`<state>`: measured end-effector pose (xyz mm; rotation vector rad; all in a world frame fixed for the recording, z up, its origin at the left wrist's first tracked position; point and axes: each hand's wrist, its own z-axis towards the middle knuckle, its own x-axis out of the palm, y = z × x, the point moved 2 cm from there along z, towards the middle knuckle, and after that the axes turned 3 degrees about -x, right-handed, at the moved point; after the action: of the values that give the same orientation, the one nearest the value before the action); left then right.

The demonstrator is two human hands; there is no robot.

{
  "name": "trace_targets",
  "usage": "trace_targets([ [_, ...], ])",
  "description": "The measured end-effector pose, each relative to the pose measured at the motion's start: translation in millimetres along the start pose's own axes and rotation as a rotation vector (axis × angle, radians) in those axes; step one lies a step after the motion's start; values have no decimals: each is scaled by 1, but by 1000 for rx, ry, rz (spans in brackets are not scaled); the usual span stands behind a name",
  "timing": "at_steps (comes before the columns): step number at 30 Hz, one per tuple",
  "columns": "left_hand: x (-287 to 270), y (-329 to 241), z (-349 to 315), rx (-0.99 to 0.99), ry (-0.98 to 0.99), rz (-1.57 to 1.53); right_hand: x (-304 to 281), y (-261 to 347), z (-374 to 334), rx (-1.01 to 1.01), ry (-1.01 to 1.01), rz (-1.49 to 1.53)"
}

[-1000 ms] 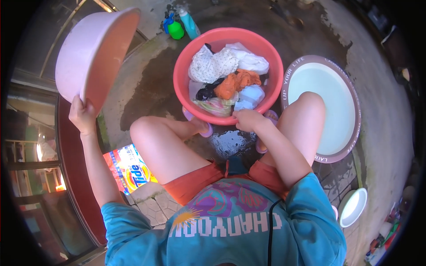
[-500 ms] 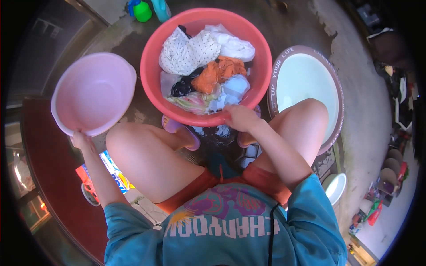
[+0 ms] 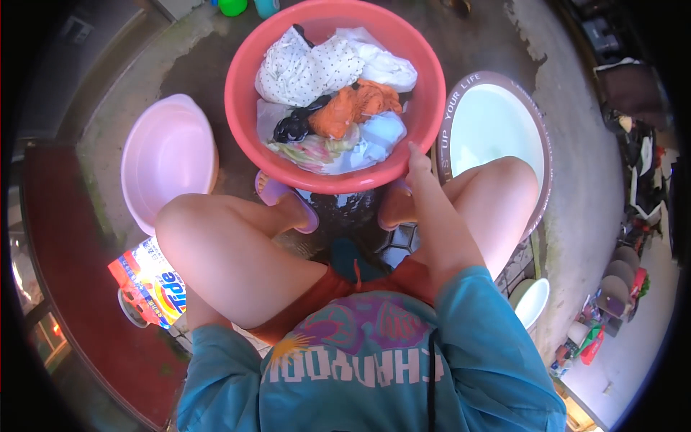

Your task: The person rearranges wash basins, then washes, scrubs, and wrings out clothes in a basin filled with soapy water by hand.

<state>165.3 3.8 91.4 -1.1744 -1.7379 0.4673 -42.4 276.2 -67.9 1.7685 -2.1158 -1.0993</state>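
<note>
A large red basin [image 3: 335,181] stands on the wet floor in front of me. Wet laundry lies in it: a white dotted cloth [image 3: 306,75], a white one [image 3: 385,68], an orange one [image 3: 353,108], a black one [image 3: 295,126], a pale blue one [image 3: 378,140] and a flowered one [image 3: 309,153]. My right hand [image 3: 419,165] is closed at the basin's near right rim, its fingers partly hidden. My left forearm [image 3: 206,306] runs beneath my left thigh, which hides the hand. Beyond that knee rests a bare pink basin [image 3: 169,158].
A pale basin with a brown rim [image 3: 461,119] stands beside my right knee, a small white bowl [image 3: 531,302] behind it. Left of my thigh are a detergent bag [image 3: 147,284] and a dark red tabletop [image 3: 72,288]. Green [image 3: 232,7] and teal [image 3: 266,7] bottles stand far off.
My left hand has let go of the pink basin and drawn back out of sight under my thigh. My right hand has slid rightward along the red basin's rim.
</note>
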Motion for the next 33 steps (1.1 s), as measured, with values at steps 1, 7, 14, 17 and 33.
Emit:
trace_targets([
  [1,-4,-2,-8,21,-18,1,-1,-7,-2,-63,55,31],
  [7,-143,8,-115,326,-607,-227,-3,-12,-26,-82,211,-34],
  [14,-227,-105,-168,693,-1118,-391,12,-59,-52,59,321,88],
  [17,-125,-171,-144,807,-1112,-94,13,-75,-42,111,407,157],
  [33,-39,-155,25,446,-281,795,-1,-92,-108,261,532,37],
])
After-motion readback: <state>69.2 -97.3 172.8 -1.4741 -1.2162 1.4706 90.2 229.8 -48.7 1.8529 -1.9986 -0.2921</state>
